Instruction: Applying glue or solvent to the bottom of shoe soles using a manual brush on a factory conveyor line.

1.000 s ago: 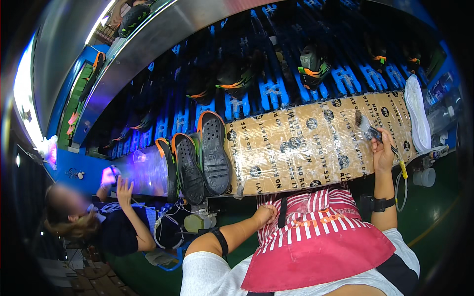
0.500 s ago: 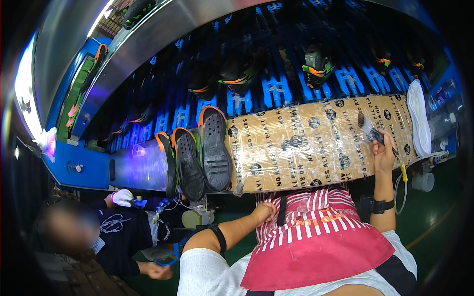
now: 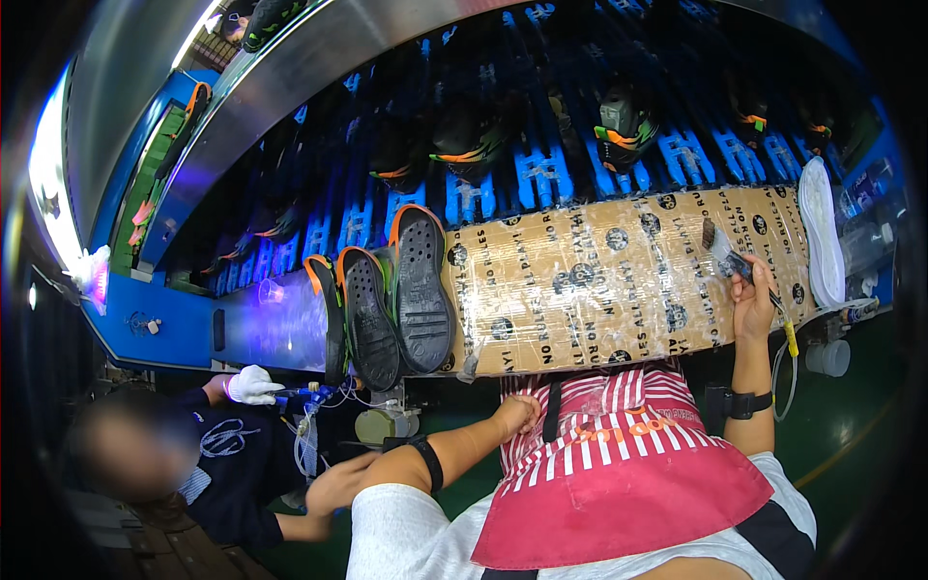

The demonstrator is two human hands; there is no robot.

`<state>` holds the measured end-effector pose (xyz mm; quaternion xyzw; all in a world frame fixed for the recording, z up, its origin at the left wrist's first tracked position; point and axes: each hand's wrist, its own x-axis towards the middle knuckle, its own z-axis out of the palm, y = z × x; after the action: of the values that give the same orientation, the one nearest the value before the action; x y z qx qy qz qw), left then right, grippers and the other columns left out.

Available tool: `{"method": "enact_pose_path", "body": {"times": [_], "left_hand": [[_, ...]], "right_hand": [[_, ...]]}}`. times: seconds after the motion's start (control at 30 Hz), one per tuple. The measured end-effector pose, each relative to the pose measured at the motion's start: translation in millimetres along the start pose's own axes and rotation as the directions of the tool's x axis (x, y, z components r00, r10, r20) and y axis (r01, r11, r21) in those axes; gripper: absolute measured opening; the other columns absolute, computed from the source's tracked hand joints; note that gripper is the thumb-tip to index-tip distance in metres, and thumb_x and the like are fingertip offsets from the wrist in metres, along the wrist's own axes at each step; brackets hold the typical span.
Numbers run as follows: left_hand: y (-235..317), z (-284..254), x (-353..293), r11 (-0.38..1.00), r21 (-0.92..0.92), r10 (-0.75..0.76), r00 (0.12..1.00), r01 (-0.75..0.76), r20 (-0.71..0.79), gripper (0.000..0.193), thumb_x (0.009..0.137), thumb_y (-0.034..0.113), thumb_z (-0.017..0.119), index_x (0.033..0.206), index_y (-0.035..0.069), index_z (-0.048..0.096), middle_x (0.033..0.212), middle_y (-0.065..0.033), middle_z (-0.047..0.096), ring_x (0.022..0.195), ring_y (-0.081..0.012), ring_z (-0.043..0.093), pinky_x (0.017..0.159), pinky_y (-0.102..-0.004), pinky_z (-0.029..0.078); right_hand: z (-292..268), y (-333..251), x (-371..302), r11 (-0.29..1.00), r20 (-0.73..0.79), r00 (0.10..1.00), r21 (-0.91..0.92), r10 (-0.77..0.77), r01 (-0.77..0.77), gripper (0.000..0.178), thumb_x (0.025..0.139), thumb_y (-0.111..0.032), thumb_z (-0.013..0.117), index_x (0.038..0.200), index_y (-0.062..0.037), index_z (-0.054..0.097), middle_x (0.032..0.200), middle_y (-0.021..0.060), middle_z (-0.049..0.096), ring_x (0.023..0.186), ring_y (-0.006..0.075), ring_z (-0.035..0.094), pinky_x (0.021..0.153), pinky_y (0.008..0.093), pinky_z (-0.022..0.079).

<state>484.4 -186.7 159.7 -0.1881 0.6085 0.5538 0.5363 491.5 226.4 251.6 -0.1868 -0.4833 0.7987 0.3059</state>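
Observation:
My right hand (image 3: 752, 298), above the right part of a cardboard-covered worktop (image 3: 541, 329), grips a brush (image 3: 721, 251) by its dark handle. The brush's bristle end points up and left, and a thin clear tube with a yellow fitting (image 3: 792, 340) runs from the handle. Loosely curled, my left hand (image 3: 519, 414) rests against the red-and-white striped apron (image 3: 619, 435), with no object showing in it. Left of the cardboard stand black clog-shaped shoe parts with orange edging: a large one (image 3: 422, 309), a middle one (image 3: 370, 324) and a narrow one seen edge-on (image 3: 329, 314).
Behind the worktop runs a rack with blue holders (image 3: 537, 174), some carrying dark shoes (image 3: 623, 126). A white pad (image 3: 822, 232) lies at the right end. At lower left a co-worker (image 3: 227, 445) has a white-gloved hand (image 3: 253, 385) and a bare hand (image 3: 338, 481) near my left arm.
The co-worker's bare hand has moved up and right toward my left arm. Their gloved hand has shifted slightly right. My own hands and the brush look almost unmoved.

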Motion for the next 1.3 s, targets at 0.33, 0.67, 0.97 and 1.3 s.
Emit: {"method": "enact_pose_path", "body": {"times": [0.33, 0.67, 0.97, 1.3], "left_hand": [[-1, -2, 2, 0.999, 0.016, -0.032, 0.999, 0.032, 0.000, 0.017, 0.064, -0.003, 0.035, 0.059, 0.006, 0.049, 0.045, -0.0054, 0.044, 0.031, -0.0123, 0.033, 0.031, -0.0249, 0.023], [-2, -2, 3, 1.000, 0.029, 0.004, 1.000, -0.004, 0.012, 0.017, 0.066, -0.002, 0.035, 0.059, 0.006, 0.049, 0.044, -0.0056, 0.044, 0.031, -0.0122, 0.033, 0.029, -0.0242, 0.023], [-1, -3, 5, 0.999, 0.033, -0.015, 1.000, 0.015, 0.015, 0.016, 0.064, -0.002, 0.036, 0.058, 0.006, 0.049, 0.043, -0.0059, 0.044, 0.030, -0.0119, 0.033, 0.029, -0.0246, 0.022], [-13, 6, 28, 0.484, 0.871, 0.284, 0.957, -0.085, -0.064, 0.023, 0.072, 0.006, 0.039, 0.062, 0.007, 0.060, 0.060, -0.0130, 0.058, 0.048, -0.0208, 0.055, 0.041, -0.0331, 0.041]], "right_hand": [[0, 0, 0, 1.000, -0.006, 1.000, 0.002, 0.011, -0.011, 0.026, 0.087, -0.020, 0.044, 0.100, 0.0014, 0.051, 0.069, 0.0075, 0.054, 0.053, 0.0079, 0.044, 0.047, 0.0173, 0.033], [-1, 0, 0, 1.000, -0.002, 1.000, 0.003, 0.012, -0.012, 0.026, 0.087, -0.020, 0.044, 0.101, 0.0015, 0.050, 0.070, 0.0075, 0.054, 0.052, 0.0078, 0.045, 0.047, 0.0170, 0.033], [0, 0, 0, 1.000, -0.007, 1.000, -0.001, -0.004, 0.004, 0.026, 0.087, -0.019, 0.045, 0.100, 0.0018, 0.051, 0.071, 0.0079, 0.055, 0.053, 0.0078, 0.045, 0.047, 0.0170, 0.033], [1, -1, -1, 1.000, 0.007, 1.000, -0.015, 0.000, 0.001, 0.025, 0.087, -0.018, 0.044, 0.100, 0.0020, 0.051, 0.072, 0.0081, 0.055, 0.053, 0.0077, 0.045, 0.047, 0.0166, 0.033]]}}
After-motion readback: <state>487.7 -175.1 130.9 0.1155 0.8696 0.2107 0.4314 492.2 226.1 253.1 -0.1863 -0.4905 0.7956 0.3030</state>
